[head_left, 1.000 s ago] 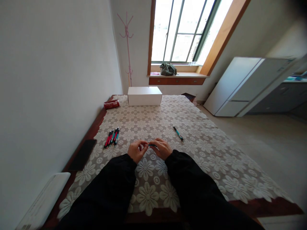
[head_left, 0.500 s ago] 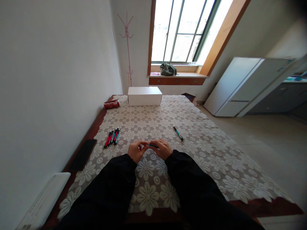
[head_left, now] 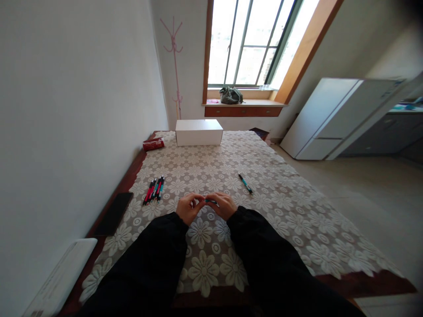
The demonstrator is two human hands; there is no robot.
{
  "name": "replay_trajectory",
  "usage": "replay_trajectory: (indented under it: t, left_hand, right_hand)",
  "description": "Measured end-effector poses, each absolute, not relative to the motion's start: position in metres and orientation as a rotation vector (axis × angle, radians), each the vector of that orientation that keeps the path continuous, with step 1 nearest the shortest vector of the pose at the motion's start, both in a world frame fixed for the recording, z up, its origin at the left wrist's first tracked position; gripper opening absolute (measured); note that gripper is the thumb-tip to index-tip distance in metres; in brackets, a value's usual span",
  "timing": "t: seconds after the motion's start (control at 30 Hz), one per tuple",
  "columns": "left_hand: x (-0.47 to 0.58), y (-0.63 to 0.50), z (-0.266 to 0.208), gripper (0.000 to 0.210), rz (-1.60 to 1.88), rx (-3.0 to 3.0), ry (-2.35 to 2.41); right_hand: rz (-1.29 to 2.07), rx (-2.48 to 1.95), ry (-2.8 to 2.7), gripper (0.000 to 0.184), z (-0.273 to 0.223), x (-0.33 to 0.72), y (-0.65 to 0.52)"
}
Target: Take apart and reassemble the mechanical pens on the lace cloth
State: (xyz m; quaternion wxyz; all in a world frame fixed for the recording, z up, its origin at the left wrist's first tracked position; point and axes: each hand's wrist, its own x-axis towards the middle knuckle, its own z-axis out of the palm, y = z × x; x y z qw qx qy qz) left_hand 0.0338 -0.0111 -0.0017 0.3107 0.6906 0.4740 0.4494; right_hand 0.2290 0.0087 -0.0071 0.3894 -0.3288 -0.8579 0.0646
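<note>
Between my two hands, low over the flowered tablecloth point(head_left: 201, 233), is a teal and black pen point(head_left: 207, 200), mostly hidden by the fingers. My left hand point(head_left: 189, 207) pinches its left end with thumb and fingertips. Closed around the other end is my right hand point(head_left: 222, 204), its fingertips almost meeting the left ones. Another teal and black pen point(head_left: 245, 183) lies by itself on the cloth, beyond my right hand. To the left, several red and teal pens point(head_left: 153, 190) lie side by side in a group.
A white box point(head_left: 199, 133) stands at the table's far end, with a dark red packet point(head_left: 153, 144) left of it. Along the left edge lie a black flat device point(head_left: 114, 214) and a white panel-like object point(head_left: 61, 277). The wall runs close on that side.
My hands stay in the same place, fingertips together. The pen between them appears slightly turned, with its visible part looking different. The other pens have not moved.
</note>
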Motion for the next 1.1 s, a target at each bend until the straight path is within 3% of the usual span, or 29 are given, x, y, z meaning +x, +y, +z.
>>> replay_trajectory:
  t: [1.1]
  left_hand:
    - [0.0321,-0.0092,-0.0081,0.016,1.266,1.983,1.232]
  right_hand:
    - [0.252,-0.750,-2.145,0.012,-0.0052,0.2268,0.0104]
